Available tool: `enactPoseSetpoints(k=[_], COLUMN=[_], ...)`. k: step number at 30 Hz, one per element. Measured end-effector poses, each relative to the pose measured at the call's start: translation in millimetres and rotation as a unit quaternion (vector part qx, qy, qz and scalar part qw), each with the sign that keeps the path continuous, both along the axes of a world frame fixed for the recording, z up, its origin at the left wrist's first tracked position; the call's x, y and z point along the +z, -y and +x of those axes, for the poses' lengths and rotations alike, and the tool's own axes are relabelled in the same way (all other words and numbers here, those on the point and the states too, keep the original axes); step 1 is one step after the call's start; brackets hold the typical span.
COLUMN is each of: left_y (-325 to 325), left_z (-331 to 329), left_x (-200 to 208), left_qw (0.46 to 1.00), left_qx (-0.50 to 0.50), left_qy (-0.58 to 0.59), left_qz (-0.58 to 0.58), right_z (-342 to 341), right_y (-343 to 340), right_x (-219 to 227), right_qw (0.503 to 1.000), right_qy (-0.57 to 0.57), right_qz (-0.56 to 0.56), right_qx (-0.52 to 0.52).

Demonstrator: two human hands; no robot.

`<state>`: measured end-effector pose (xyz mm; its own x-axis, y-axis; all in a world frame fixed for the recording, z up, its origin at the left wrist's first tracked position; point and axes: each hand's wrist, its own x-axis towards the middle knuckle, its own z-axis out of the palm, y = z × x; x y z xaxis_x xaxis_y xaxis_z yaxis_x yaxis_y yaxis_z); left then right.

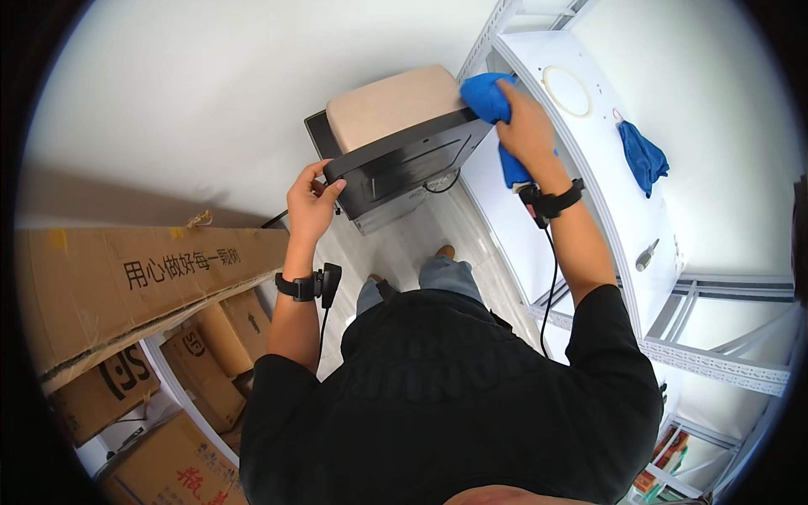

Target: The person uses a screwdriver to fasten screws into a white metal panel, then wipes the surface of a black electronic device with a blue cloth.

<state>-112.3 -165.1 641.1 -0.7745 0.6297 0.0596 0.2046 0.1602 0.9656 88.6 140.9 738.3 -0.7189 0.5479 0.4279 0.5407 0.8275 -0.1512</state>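
Observation:
In front of me a black flat panel [412,160] with a moulded face and a cable near it is tilted, its long upper edge running from left to right. My left hand [311,202] pinches its left corner, thumb on the near face and fingers behind. A blue cloth [486,98] is bunched in my right hand [528,128] against the panel's right end. Part of that cloth hangs below my palm. Just behind the panel sits a beige padded block [391,105], its lower part hidden. What supports the panel is also hidden.
To the right stands a white shelf [581,93] bearing a white ring [566,91], another blue cloth [643,158] and a grey-handled tool [647,255]. Cardboard boxes [151,269] are stacked on the left. Cables hang from both my wrist straps.

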Motion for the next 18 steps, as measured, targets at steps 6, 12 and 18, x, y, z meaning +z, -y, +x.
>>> enactPoseSetpoints(k=[6, 12, 18], left_y=[-7, -23, -52], left_z=[3, 5, 1], left_x=[16, 29, 32], left_qw=[0.992, 0.993, 0.992], left_qx=[-0.013, 0.015, 0.08], left_qy=[-0.12, -0.121, -0.098], left_qz=[0.025, 0.004, -0.021], right_z=[-29, -55, -71], right_y=[1, 20, 37], right_x=[24, -2, 3], right_qw=[0.996, 0.993, 0.988], right_qy=[-0.068, 0.079, 0.058], right_qz=[0.038, 0.077, -0.011], right_qx=[0.043, 0.047, 0.141])
